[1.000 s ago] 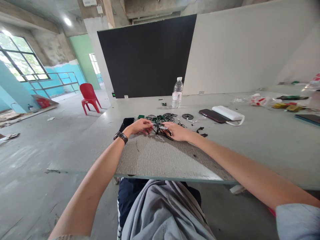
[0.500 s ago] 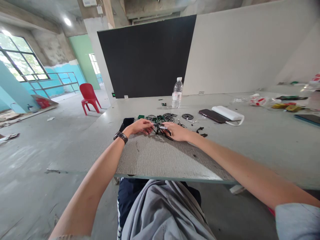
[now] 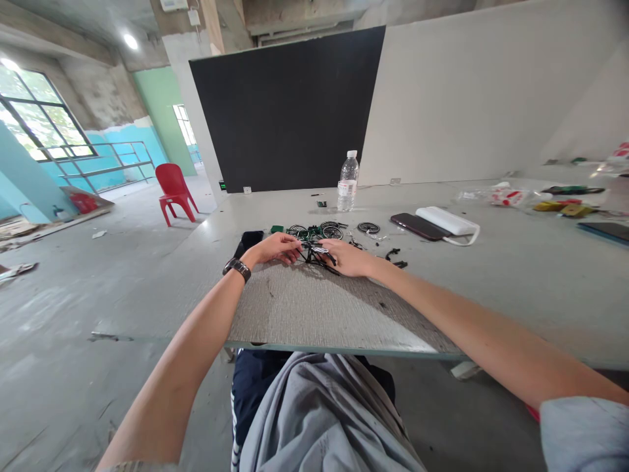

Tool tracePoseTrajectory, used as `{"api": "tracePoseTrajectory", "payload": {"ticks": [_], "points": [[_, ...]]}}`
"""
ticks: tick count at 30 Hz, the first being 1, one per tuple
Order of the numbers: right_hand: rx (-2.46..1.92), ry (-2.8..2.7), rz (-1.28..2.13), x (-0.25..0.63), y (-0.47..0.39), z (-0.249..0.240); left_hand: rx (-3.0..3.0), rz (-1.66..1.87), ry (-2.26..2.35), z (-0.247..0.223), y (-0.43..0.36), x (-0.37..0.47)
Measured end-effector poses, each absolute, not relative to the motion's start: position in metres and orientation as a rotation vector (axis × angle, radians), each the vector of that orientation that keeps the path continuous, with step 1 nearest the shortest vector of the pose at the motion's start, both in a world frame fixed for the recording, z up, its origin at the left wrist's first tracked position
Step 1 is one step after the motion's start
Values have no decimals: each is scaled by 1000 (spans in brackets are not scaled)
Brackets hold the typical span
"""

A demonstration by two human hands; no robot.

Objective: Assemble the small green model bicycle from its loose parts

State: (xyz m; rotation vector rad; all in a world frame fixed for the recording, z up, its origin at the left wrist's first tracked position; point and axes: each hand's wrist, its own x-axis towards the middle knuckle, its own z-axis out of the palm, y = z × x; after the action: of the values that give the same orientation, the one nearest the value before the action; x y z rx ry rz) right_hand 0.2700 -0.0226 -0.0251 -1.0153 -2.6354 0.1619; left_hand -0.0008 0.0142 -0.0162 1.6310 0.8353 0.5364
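A small black model bicycle frame [image 3: 314,254] is between my two hands, low over the near part of the table [image 3: 295,308]. My left hand [image 3: 279,249], with a dark watch on its wrist, pinches the frame's left end between thumb and fingers. From the other side, my right hand [image 3: 346,257] grips the frame, its fingertips partly hidden behind it. Just beyond the hands lie a green model bicycle [image 3: 314,233] with spoked wheels and a loose spoked wheel [image 3: 368,227]. Small black parts [image 3: 396,257] lie to the right of my right hand.
A clear water bottle [image 3: 348,183] stands behind the parts. To the right lie a dark phone [image 3: 420,227] and a white power bank [image 3: 446,221] with a strap. A black phone [image 3: 249,242] is by my left hand. Plastic packaging [image 3: 506,195] lies farther right.
My hands keep the same hold on the black frame, with hardly any movement. The whole view has shifted very slightly.
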Motion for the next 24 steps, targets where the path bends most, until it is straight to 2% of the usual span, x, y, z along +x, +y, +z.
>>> {"api": "tracePoseTrajectory", "payload": {"ticks": [24], "points": [[-1019, -2658, 147, 269, -24, -24, 1644, 531, 846, -14, 13, -1]]}}
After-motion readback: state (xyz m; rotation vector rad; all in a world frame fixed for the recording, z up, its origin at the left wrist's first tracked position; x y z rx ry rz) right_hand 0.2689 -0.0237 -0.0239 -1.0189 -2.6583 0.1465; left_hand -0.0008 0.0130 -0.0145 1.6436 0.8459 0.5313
